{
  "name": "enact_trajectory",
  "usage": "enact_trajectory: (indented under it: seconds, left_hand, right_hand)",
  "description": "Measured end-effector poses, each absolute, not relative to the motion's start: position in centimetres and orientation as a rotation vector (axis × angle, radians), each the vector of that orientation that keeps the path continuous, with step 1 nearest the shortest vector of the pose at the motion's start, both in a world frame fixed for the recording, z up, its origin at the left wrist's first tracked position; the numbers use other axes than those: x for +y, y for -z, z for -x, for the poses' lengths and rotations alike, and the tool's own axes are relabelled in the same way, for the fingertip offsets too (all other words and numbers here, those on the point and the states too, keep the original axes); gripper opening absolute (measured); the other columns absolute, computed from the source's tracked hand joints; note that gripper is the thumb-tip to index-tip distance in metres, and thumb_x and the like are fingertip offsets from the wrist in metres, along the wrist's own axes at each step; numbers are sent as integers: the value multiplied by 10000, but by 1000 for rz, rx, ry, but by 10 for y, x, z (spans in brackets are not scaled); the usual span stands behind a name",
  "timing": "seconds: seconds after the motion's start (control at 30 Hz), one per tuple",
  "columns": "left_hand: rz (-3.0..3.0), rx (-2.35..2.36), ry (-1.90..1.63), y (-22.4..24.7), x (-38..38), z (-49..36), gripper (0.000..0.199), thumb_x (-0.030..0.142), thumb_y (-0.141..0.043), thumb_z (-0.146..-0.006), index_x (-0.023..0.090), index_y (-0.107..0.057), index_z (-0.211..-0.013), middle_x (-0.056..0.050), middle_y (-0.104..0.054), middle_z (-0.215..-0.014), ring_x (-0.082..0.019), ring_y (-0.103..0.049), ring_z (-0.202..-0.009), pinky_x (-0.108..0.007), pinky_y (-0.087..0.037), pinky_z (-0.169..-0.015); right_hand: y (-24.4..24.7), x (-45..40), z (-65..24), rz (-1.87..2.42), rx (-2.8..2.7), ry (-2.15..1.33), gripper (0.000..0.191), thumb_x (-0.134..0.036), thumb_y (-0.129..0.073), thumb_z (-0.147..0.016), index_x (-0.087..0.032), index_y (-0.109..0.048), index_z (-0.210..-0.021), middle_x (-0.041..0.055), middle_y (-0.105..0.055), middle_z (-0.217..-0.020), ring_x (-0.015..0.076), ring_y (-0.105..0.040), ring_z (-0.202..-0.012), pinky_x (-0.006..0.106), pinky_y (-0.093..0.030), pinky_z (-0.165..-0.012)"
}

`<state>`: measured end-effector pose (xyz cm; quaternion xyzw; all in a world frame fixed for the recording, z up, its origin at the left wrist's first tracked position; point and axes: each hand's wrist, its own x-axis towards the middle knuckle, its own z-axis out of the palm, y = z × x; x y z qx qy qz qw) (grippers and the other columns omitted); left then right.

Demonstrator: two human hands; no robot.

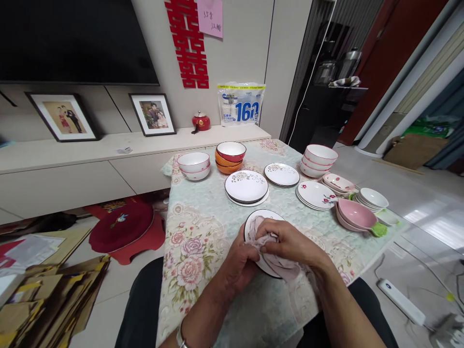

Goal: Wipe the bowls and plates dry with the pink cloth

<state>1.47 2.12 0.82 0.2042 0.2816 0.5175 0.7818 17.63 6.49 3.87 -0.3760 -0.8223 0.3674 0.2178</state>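
Flowers pattern the covered counter [206, 212], over which the left hand [239, 263] is clamped on a dark-rimmed plate [266, 213] and the right hand [288, 239] clutches a pale pink cloth [284, 267] against it; beyond sit stacked plates [247, 187], then stacked bowls [230, 157].

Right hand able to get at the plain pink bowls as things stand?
Likely yes: only tablecloth seems to lie between the right hand and the plain pink bowls, though it's holding the cloth.
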Motion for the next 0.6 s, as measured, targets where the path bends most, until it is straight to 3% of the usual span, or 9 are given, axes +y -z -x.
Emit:
enact_trajectory:
  seconds: [0.07, 0.17, 0.3, 0.5, 0.6]
  left_hand:
    - [-435, 606, -1119, -8, 21, -15, 838, -8, -494, -442, 184, -576, -1254, -46, -691, -989, -195, -618, -862, -270, -450, -715]
    - [-413, 590, -1126, -7, 21, -17, 813, 13, -560, -541, 218, -544, -1327, -58, -705, -1091, -228, -640, -958, -304, -472, -801]
    - [-322, 591, -1126, -10, 22, -21, 570, 236, -641, -770, 230, -553, -1333, -69, -716, -1118, -254, -666, -975, -356, -488, -857]
    - [-199, 540, -1080, -14, 28, -17, 452, 484, -591, -845, 120, -694, -1093, -117, -743, -996, -306, -669, -1022, -396, -490, -920]
    - [-224, 521, -1108, -14, 30, -17, 502, 519, -552, -864, 111, -694, -1121, -125, -741, -1053, -318, -657, -1062, -412, -479, -954]
  right_hand:
    - [-38, 69, -190, 1177, -2249, -1035, 206, -101, -610, -762, -218, -688, -912, -11, -670, -930, 158, -607, -867, 252, -438, -780]
    - [-29, 77, -197, 1476, -2129, -749, 161, -131, -581, -792, -202, -681, -896, 21, -675, -935, 183, -607, -871, 283, -429, -784]
    - [-18, 77, -176, 1523, -2014, -485, 208, -155, -580, -826, -174, -664, -1015, 85, -666, -1046, 219, -606, -966, 324, -429, -853]
    - [-33, 60, -156, 986, -2251, -920, 245, -122, -629, -794, -237, -694, -1000, 9, -682, -995, 169, -619, -924, 265, -452, -825]
    - [-42, 58, -173, 983, -2349, -1146, 267, -90, -626, -758, -252, -722, -949, -23, -694, -942, 159, -628, -898, 245, -454, -806]
